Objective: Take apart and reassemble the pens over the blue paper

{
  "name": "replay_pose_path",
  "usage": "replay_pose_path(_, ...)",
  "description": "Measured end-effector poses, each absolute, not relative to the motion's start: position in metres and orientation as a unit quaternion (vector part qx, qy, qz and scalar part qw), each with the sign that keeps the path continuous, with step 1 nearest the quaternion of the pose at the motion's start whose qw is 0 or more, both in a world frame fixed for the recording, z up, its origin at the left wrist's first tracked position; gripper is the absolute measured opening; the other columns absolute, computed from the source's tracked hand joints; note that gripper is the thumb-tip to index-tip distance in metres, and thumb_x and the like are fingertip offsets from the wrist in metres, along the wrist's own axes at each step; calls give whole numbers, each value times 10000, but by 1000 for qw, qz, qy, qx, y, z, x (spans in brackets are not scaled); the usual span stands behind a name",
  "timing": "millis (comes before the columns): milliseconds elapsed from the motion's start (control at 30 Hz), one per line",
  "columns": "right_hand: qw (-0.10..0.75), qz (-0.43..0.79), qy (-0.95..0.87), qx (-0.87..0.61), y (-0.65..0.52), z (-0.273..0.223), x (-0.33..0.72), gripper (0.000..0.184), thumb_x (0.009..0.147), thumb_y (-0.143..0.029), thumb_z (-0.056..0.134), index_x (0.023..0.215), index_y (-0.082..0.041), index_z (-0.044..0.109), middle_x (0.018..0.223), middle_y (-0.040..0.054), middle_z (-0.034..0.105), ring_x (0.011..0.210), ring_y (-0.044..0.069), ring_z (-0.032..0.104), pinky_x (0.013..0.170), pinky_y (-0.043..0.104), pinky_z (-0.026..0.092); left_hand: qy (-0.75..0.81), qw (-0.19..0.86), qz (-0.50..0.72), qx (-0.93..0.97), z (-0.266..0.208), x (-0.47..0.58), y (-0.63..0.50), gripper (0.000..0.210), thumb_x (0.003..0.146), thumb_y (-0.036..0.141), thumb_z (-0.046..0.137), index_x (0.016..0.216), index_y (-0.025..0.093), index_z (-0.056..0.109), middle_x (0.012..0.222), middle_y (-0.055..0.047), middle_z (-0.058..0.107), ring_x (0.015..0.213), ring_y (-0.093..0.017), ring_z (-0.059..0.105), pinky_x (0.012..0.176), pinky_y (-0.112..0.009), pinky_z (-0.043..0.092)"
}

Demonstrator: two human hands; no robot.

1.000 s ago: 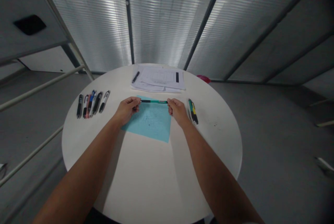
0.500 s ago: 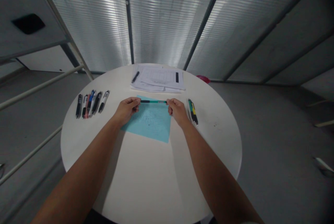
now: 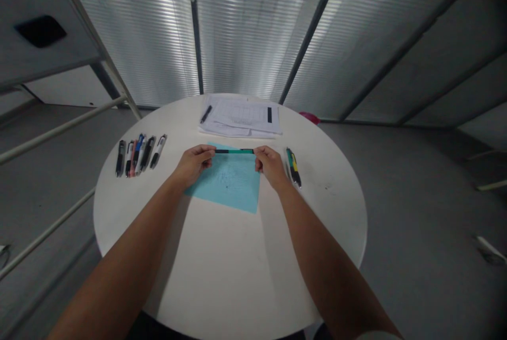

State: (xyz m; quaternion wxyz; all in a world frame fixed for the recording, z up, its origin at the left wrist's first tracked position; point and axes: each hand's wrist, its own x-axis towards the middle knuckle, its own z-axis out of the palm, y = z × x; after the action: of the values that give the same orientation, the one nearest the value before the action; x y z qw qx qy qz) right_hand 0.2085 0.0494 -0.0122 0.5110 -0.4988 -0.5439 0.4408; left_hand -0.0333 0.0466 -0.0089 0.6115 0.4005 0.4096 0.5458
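Note:
A green and black pen is stretched level between my two hands, above a light blue sheet of paper. My left hand pinches its black end. At the other end, the fingers of my right hand close on the tip. The pen's dark clip shows along its upper edge, near the right fingers. Just right of my right hand lie a few pens, green, yellow and black. Handwriting covers part of the blue sheet, too small to read.
The round white table carries a row of several pens at the left. A stack of white papers lies at the far edge, a black pen on it. Pale metal rails stand beyond the table's left side.
The pen has been rolled between my fingers, so its clip now shows on top where a pale label was visible before. Both hands keep their hold.

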Motion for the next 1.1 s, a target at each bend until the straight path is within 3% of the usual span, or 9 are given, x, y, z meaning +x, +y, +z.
replay_pose_path(533,496,423,-567,-504,52,-16,208,342,808,-542,597,754,-205,584,497,-39,581,415,83,478,417,204,340,432,578,525,451,-9,-32,47,264,642,289,807,828,133,701,596,14,545,540,-84,482,546,-234,363)
replay_pose_path(1100,489,433,-566,-502,53,-14,208,344,800,-541,600,733,-203,590,482,-38,579,409,83,473,424,205,342,447,554,513,480,-15,-34,50,257,654,311,799,801,123,704,589,3,555,536,-90,479,550,-242,360)
